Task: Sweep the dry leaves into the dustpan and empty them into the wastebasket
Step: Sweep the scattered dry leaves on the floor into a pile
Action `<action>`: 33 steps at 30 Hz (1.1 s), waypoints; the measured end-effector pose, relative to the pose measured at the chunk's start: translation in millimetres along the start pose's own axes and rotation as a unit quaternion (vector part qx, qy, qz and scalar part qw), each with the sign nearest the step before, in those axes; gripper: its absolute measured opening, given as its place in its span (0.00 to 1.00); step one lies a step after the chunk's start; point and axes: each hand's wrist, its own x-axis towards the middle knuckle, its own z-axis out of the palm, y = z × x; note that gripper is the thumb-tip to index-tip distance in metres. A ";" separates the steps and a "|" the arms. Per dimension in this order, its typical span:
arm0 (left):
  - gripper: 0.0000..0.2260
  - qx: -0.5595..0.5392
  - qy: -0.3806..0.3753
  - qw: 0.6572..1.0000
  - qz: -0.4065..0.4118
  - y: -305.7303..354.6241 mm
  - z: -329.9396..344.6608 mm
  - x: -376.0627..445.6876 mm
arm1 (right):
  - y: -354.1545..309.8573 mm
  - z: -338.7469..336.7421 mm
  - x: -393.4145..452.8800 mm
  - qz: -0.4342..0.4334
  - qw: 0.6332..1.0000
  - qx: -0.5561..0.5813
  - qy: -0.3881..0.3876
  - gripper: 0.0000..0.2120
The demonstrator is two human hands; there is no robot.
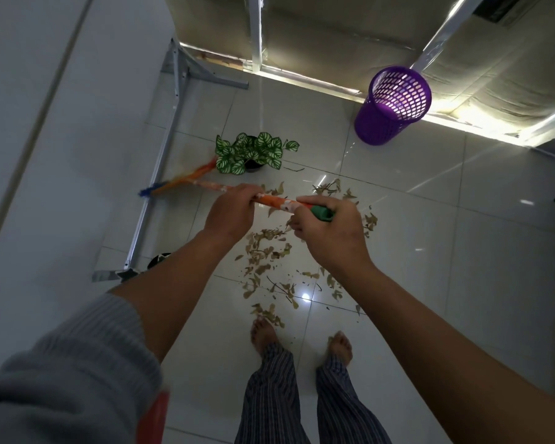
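- Dry leaves [269, 251] are lying scattered over the white tiled floor [430, 235], mostly below and between the two hands and down toward the person's bare feet [263, 331].
- At the far left, a white surface [45, 123] is standing on a metal frame [154, 174], with the broom's blurred orange and blue bristles [180, 181] passing just in front of that frame.
- Left hand [229, 213] is wrapping its fingers round the orange broom handle [269, 200].
- A potted plant [253, 152] with green patterned foliage is sitting on the floor beyond the left hand.
- Right hand [327, 232] is clutching the handle's green end [321, 213].
- A purple wastebasket [391, 104] is standing upright at the upper right, well apart from the leaves; nothing is showing inside it through the perforated wall.
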 end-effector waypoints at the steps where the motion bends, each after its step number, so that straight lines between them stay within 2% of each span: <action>1: 0.13 -0.001 -0.015 1.000 -0.001 -4.2 2.2 4.2 | 4.5 4.3 4.1 0.005 1.000 -0.002 0.000 0.11; 10: 0.13 -0.015 -0.122 0.992 -0.007 -17.5 39.3 25.3 | 33.8 9.4 18.7 0.076 0.996 0.003 0.053 0.09; 15: 0.12 -0.029 -0.162 0.986 0.012 5.7 52.1 16.9 | 41.9 -10.0 -3.8 0.082 0.993 -0.018 0.079 0.02; 20: 0.11 -0.053 -0.178 0.982 0.033 43.1 57.6 -2.5 | 41.6 -47.5 -30.2 0.061 0.991 -0.086 0.088 0.08; 25: 0.10 -0.034 -0.141 0.985 0.095 92.1 43.2 -10.7 | 17.9 -88.7 -49.0 -0.019 0.989 -0.120 0.089 0.09; 29: 0.11 -0.024 -0.072 0.992 0.104 133.9 28.6 -4.3 | -10.6 -125.0 -47.5 -0.127 0.980 -0.114 0.103 0.07; 33: 0.11 -0.003 -0.016 0.993 0.114 178.5 21.1 9.4 | -37.0 -167.4 -38.1 -0.286 0.935 -0.185 0.096 0.10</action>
